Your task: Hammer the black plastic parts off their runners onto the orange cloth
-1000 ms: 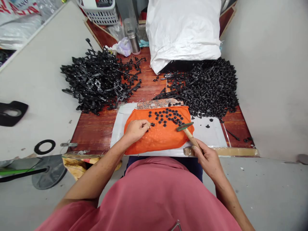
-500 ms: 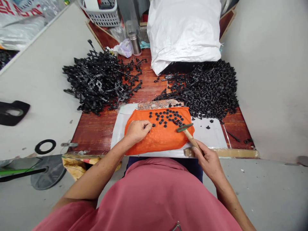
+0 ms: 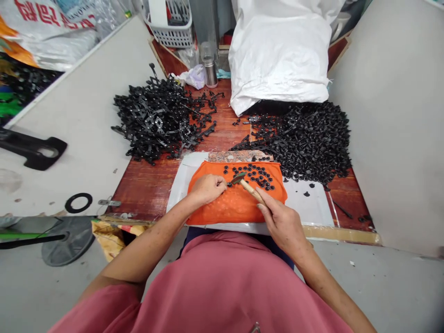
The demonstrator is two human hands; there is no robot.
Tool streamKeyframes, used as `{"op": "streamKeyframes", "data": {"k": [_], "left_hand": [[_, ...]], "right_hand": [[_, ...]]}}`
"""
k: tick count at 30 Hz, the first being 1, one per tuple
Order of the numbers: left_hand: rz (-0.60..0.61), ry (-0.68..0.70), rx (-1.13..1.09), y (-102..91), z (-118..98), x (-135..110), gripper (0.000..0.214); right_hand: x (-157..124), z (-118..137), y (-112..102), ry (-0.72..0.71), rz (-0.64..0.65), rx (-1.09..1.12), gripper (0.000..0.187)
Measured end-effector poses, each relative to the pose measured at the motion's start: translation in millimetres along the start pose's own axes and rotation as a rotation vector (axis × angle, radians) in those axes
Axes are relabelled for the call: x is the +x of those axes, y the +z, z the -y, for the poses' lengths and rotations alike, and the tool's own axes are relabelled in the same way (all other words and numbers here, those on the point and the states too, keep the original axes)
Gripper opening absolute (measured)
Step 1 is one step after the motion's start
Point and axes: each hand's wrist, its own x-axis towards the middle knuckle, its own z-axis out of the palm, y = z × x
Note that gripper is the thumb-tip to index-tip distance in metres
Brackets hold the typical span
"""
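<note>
An orange cloth [image 3: 211,212] lies on a white sheet, with several small round black plastic pieces [image 3: 259,172] spread over its far half. My left hand [image 3: 210,188] rests on the cloth's left side, its fingers pinched together beside one black piece [image 3: 229,184]; what they hold, if anything, is hidden. My right hand [image 3: 282,219] grips the wooden handle of a small hammer [image 3: 251,190]. The hammer's greenish metal head is tilted just right of my left fingertips, close to that black piece; whether it touches is unclear.
A tangled heap of black plastic strips [image 3: 156,118] stands at the left, and a pile of black studs [image 3: 315,143] at the right. Behind are a white sack [image 3: 280,55], a steel flask [image 3: 210,74] and a white basket [image 3: 173,34]. Grey panels flank the table.
My right hand has swung the hammer left, bringing its head from the cloth's right side to near my left fingertips. The whole view has shifted slightly.
</note>
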Motion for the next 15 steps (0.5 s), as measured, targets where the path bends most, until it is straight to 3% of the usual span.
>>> {"op": "streamKeyframes", "data": {"k": [3,8,12,15], "left_hand": [[0.008,-0.011,0.027,0.4,-1.4,-0.6,0.029],[-0.002,-0.001,0.081,0.1,-5.9,0.4,0.03],[-0.009,-0.022,0.133,-4.9,-17.3,-5.2,0.031],[0.055,-0.032,0.168,-4.3,-25.7,-7.4,0.033]], "right_hand": [[5.1,6.0,2.2,-0.049,-0.059,-0.064,0.051],[7.1,0.6,5.8,-0.075,0.005,-0.28,0.051],[-4.4,-12.4,7.0,-0.116,-0.169,-0.177,0.056],[18.7,-16.1,30.8,-0.066,-0.114,-0.184,0.057]]}}
